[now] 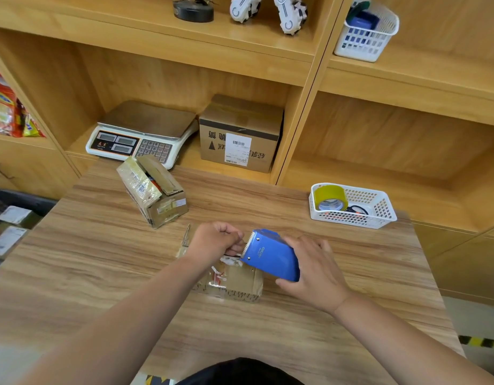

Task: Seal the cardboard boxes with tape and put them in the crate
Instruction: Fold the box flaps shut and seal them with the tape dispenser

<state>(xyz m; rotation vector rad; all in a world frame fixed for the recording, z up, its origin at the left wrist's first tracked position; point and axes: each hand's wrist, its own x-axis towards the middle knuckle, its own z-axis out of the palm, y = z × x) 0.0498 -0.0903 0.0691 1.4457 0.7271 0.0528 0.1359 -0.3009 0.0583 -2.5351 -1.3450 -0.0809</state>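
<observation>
A small cardboard box [240,282] lies on the wooden table [337,315] in front of me, partly hidden by my hands. My right hand [315,270] grips a blue tape dispenser [270,254] just above the box, its toothed edge pointing left. My left hand [215,240] is curled at that edge and pinches the clear tape end [240,247]. A second cardboard box [154,190], wrapped in old tape and with its flaps open, stands tilted at the table's back left. A dark crate [9,204] with parcels sits low at the far left.
A white basket [379,209] with a yellow tape roll [330,197] and scissors stands at the table's right back. On the shelf behind are a weighing scale [140,134] and a larger labelled carton [240,134]. Another white basket [368,31] sits higher up.
</observation>
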